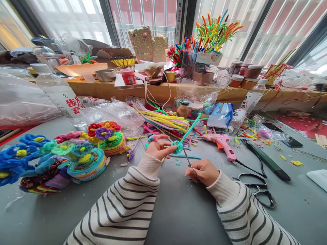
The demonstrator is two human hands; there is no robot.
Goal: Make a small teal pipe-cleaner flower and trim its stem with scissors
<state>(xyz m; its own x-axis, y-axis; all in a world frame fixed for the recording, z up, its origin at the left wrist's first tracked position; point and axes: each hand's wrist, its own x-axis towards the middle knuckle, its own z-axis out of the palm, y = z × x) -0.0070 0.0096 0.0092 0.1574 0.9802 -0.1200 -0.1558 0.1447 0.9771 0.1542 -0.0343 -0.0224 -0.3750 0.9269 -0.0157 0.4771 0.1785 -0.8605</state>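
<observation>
My left hand point(157, 147) pinches a turquoise pipe cleaner flower point(177, 147) between thumb and fingers. Its long straight stem point(192, 127) slants up to the right. In my right hand point(206, 170) is a small pair of scissors point(188, 158), the blades pointing up at the flower's lower right edge. Whether the blades touch the fuzz I cannot tell. A few turquoise clippings point(177, 163) lie on the grey table point(173, 211) beneath, near a loose blue pipe cleaner point(195, 156).
Pipe cleaner flower cakes point(87, 165) stand at left. Behind my hands lies a bundle of pipe cleaners point(163, 117). To the right are a pink glue gun point(220, 143) with its cord, black-handled scissors point(263, 190) and a dark green bar-shaped case point(268, 161). A cluttered wooden ledge point(102, 89) runs along the back.
</observation>
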